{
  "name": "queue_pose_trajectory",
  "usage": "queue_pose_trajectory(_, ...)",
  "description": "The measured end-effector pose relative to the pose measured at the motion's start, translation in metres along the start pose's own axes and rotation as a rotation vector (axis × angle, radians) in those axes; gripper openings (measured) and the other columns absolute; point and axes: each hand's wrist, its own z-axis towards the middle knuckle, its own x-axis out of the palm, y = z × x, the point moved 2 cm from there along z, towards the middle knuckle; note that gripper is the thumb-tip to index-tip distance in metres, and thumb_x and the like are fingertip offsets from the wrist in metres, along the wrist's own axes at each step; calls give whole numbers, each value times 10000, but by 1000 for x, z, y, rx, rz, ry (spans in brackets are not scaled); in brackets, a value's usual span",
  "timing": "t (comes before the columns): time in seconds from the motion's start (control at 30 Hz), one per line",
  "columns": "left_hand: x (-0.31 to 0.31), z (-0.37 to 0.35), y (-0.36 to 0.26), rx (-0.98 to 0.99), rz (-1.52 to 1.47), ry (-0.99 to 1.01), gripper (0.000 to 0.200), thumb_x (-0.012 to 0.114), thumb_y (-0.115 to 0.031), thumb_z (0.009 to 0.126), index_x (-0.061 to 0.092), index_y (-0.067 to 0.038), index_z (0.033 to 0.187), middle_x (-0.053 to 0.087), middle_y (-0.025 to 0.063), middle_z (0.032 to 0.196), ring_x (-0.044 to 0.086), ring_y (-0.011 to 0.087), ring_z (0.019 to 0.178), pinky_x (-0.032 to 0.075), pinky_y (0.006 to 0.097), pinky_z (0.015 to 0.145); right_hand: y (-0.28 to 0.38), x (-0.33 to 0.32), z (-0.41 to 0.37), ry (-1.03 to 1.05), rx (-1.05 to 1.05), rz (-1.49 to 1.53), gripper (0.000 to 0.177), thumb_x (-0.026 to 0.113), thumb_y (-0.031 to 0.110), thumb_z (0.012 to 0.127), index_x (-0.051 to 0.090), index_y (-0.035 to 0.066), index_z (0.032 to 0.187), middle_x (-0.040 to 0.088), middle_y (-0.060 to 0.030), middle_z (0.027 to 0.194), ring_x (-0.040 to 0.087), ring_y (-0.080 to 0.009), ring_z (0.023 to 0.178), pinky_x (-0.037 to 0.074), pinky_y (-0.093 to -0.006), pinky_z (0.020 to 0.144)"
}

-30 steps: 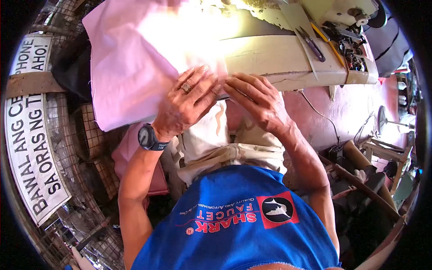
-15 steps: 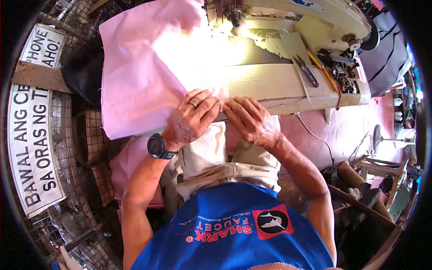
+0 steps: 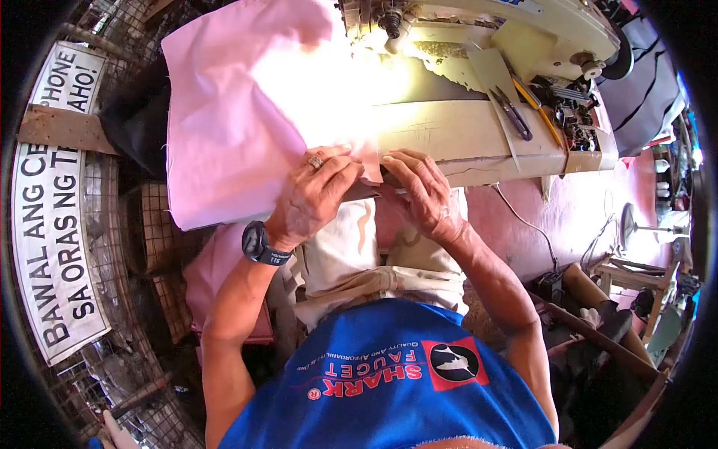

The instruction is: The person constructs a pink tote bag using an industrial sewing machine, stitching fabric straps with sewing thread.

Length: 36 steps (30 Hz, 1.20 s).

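Pink fabric [image 3: 217, 142] lies spread over the left part of the sewing table, its middle washed out by bright light. My left hand [image 3: 318, 194], with a ring and a black wristwatch [image 3: 263, 243], is closed on the fabric near the table's front edge. A small strip of the cloth shows between my two hands. My right hand [image 3: 422, 191] has its fingers curled at the cloth's right edge, thumb below; the exact grip is partly hidden. Behind the hands stands the sewing machine [image 3: 553, 26], its needle area [image 3: 390, 26] above the glare.
On the tabletop [image 3: 441, 138] at right lie thread snips [image 3: 511, 116], a yellow cutter or pencil [image 3: 538, 112] and a box of small metal parts [image 3: 576, 127]. More pink cloth [image 3: 224, 280] hangs below left. Wire mesh with a lettered sign [image 3: 60, 202] stands at far left.
My right hand's fingers have lifted and parted slightly from my left hand, exposing a strip of pink cloth between them. My left hand has shifted slightly left.
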Motion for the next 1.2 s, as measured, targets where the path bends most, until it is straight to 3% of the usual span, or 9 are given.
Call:
queue_pose_trajectory(0.1,-2,2,0,-16,-16,-3,345,655,56,757,666,0,1097,682,124,1070,659,315,1104,529,441,978,1,3,1,-61,32,17,528,818,39,754,598,-28,1229,650,-199,1179,646,-370,1081,543,-457,934)
queue_pose_trajectory(0.2,-2,3,-1,-36,-33,0,334,658,61,757,668,-9,1084,683,120,1061,660,311,1090,526,442,980,-2,5,3,-68,-80,-46,484,783,49,722,632,-35,1174,659,-200,1157,659,-361,1054,548,-461,930)
queue_pose_trajectory(0.37,-3,3,-1,-67,-67,11,245,669,70,827,677,6,1063,690,124,1077,660,328,1100,542,438,945,5,-1,8,42,-217,-146,493,671,126,698,658,-42,1161,674,-194,1161,670,-343,1073,551,-459,938)
queue_pose_trajectory(0.5,-10,12,7,-64,-156,92,153,671,-54,896,690,-2,1039,686,132,1089,658,327,1072,527,426,941,10,-2,6,103,-235,-201,469,655,143,724,665,-43,1155,677,-190,1185,673,-337,1115,550,-460,968)
queue_pose_trajectory(0.57,-9,19,16,-144,-187,135,173,672,-126,910,698,-7,1033,679,142,1115,642,328,1092,503,437,971,11,-3,11,135,-219,-206,421,655,130,749,668,-41,1133,680,-184,1177,672,-330,1129,552,-461,988)
queue_pose_trajectory(0.7,0,33,27,-87,-28,57,350,695,-264,882,678,-9,1122,633,182,1220,575,355,1181,412,503,1072,7,-3,18,129,-294,-207,430,659,131,735,665,-48,1126,682,-183,1148,680,-329,1117,559,-445,1002)
queue_pose_trajectory(0.97,-1,29,27,-99,-20,94,368,761,-209,861,689,4,1153,665,189,1250,599,382,1230,437,510,1104,13,-11,29,212,-238,-176,437,662,126,718,657,-46,1119,679,-173,1119,683,-315,1111,572,-430,981)
queue_pose_trajectory(1.07,2,27,34,-72,-34,102,375,705,-281,899,699,4,1143,652,183,1248,589,370,1209,422,508,1095,15,-16,34,264,-214,-171,428,666,122,723,658,-42,1118,676,-173,1124,680,-308,1118,573,-421,979)
queue_pose_trajectory(1.2,-2,30,39,-55,8,181,386,727,-282,881,689,-39,1178,651,165,1293,575,382,1267,383,544,1142,10,-16,38,282,-210,-178,407,669,126,723,666,-43,1093,696,-164,1098,699,-302,1083,578,-405,964)
